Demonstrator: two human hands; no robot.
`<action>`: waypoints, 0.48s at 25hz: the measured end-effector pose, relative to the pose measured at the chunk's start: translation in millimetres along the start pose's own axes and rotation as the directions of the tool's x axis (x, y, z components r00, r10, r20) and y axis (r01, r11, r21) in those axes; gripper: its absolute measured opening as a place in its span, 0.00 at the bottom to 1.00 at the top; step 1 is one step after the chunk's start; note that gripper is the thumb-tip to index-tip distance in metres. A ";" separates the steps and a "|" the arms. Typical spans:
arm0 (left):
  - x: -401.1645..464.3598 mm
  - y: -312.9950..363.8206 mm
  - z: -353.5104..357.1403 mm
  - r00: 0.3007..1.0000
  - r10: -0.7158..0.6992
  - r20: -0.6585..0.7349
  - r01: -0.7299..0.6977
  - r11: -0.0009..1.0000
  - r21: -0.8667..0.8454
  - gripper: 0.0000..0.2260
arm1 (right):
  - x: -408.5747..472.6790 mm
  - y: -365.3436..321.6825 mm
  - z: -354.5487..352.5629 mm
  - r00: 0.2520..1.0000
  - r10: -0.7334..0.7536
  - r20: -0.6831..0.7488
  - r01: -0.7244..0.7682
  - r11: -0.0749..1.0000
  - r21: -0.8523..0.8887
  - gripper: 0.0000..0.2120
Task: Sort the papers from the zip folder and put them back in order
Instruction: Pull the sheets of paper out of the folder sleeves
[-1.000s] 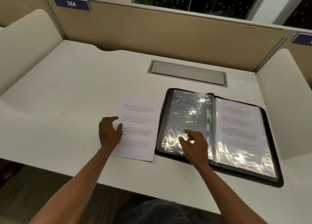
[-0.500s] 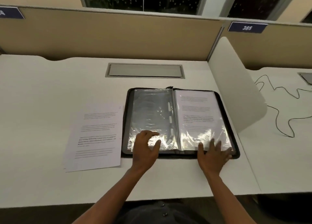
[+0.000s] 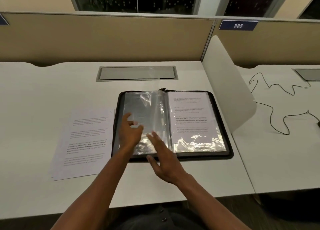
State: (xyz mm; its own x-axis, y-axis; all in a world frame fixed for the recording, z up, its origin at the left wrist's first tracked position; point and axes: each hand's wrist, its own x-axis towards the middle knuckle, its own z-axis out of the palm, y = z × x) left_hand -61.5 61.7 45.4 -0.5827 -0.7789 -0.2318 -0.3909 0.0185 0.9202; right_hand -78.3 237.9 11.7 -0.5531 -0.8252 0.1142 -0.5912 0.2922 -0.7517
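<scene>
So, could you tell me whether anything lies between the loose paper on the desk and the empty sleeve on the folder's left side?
Both hands do: the left hand and right hand hover over the empty sleeve; the loose paper lies just beside the folder.

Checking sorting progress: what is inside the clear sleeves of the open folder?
The right sleeve of the folder holds a printed page. The left sleeve looks empty, though the left hand and right hand cover its lower part.

The black zip folder (image 3: 223, 124) lies open and flat under both hands. Its left clear sleeve (image 3: 143, 108) is empty and shiny; the right sleeve holds a printed page (image 3: 190, 118). A loose printed paper (image 3: 86, 143) lies flat just left of the left hand's grip.
</scene>
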 end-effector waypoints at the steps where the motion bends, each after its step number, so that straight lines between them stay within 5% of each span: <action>1: 5.2 -5.6 -6.9 0.999 -0.016 -0.044 0.016 1.000 0.020 0.28 | -4.2 9.5 -6.4 0.990 0.038 -0.135 -0.036 0.999 0.019 0.32; 3: 14.6 -17.5 -19.9 0.992 -0.023 -0.127 0.031 0.998 0.061 0.26 | -16.7 42.8 -21.3 0.881 0.274 -0.385 -0.307 0.951 -0.025 0.33; 6: 19.5 -33.6 -32.8 0.984 -0.050 -0.171 0.068 0.992 0.102 0.27 | -41.0 94.6 -50.7 0.610 0.680 -0.407 -0.770 0.631 -0.098 0.41; 8: 17.3 -41.4 -32.3 0.982 -0.015 -0.188 0.049 0.983 0.178 0.29 | -53.5 111.3 -57.3 0.597 0.717 -0.360 -0.802 0.547 -0.241 0.41; 12: -2.3 -42.3 -8.3 0.936 0.331 -0.123 -0.254 0.873 0.417 0.29 | -51.1 111.2 -47.4 0.669 0.593 -0.448 -0.726 0.649 -0.226 0.37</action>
State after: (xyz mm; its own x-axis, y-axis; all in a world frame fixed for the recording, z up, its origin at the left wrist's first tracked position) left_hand -37.7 57.5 9.6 -0.5868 -0.7998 0.1263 -0.4903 0.4751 0.7307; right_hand -143.6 335.5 -46.9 -0.9836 -0.1624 -0.0788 -0.1143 0.8983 -0.4243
